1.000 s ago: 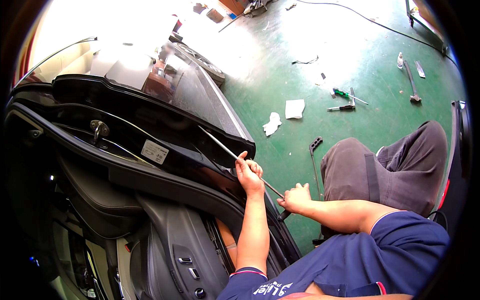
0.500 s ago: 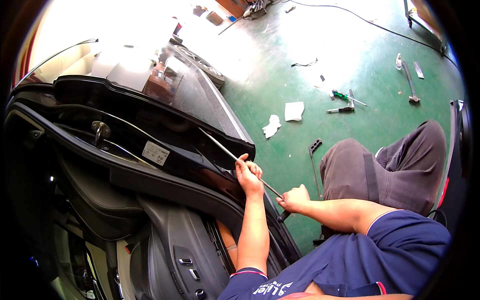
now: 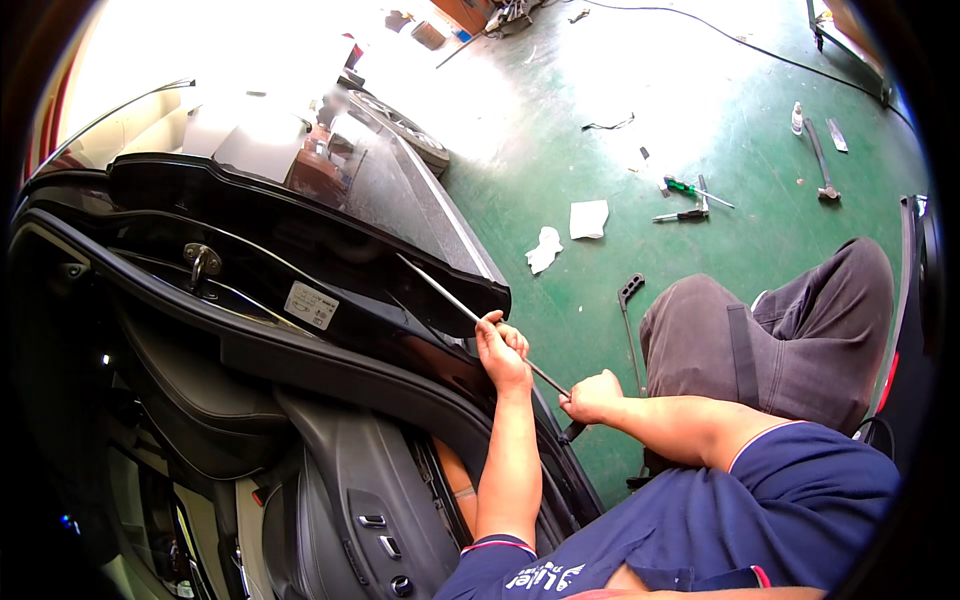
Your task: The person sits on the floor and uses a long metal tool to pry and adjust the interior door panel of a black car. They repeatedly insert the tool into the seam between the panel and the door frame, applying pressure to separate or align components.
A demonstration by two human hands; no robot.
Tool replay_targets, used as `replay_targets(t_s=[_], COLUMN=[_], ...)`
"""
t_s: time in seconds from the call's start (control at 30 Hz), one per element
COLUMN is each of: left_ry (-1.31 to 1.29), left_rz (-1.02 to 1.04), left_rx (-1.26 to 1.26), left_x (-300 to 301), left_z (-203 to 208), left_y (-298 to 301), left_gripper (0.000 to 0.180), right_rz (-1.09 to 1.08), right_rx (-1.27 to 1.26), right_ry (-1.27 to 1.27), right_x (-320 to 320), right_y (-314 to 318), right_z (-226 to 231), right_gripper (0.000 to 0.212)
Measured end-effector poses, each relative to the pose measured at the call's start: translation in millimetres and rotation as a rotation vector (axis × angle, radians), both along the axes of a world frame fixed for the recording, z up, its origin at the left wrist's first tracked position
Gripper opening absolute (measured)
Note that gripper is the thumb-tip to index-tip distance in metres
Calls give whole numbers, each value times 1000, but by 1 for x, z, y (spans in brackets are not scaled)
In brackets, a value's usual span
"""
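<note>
Green workshop floor (image 3: 590, 290) borders black car bodywork (image 3: 450, 372) in the head view. Over the bodywork slants a slim metal rod (image 3: 437, 286); the left hand (image 3: 503, 355) curls around mid-shaft, the right hand (image 3: 593, 398) closes on its near end. Probably stiff and slick, it suits this two-point hold.

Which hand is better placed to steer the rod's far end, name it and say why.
Likely the left hand: it grips the metal rod partway along, nearer the far end; the right hand grips by the near end.
</note>
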State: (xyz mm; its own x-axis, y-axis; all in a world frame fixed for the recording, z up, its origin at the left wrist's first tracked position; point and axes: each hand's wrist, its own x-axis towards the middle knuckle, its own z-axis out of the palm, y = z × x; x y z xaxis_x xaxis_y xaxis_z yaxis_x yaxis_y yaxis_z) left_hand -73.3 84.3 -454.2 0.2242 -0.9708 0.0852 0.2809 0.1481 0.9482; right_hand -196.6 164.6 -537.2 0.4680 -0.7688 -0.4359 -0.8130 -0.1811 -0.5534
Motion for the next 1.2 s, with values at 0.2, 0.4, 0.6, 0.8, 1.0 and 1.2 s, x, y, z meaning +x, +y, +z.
replay_targets(t_s=[0.2,0.4,0.6,0.8,1.0,1.2], left_ry=[6,21,19,-2,-11,-26], left_rz=[3,-10,-9,15,28,86], left_rx=[4,0,6,6,-1,34], left_x=[-1,-3,-3,-3,-2,-5], left_z=[1,2,-3,-4,-3,-5], left_y=[-1,3,1,1,-1,-3], left_gripper=[38,41,45,45,45,43], right_rz=[-1,-80,-101,-139,-131,-133], right_rx=[-34,-93,-84,-84,-105,-132], right_ry=[-9,10,12,20,14,32], right_x=[-1,-2,-5,3,3,8], right_y=[0,14,12,10,9,7], right_z=[-4,3,7,-3,-2,-8], right_gripper=[53,53,52,49,47,45])
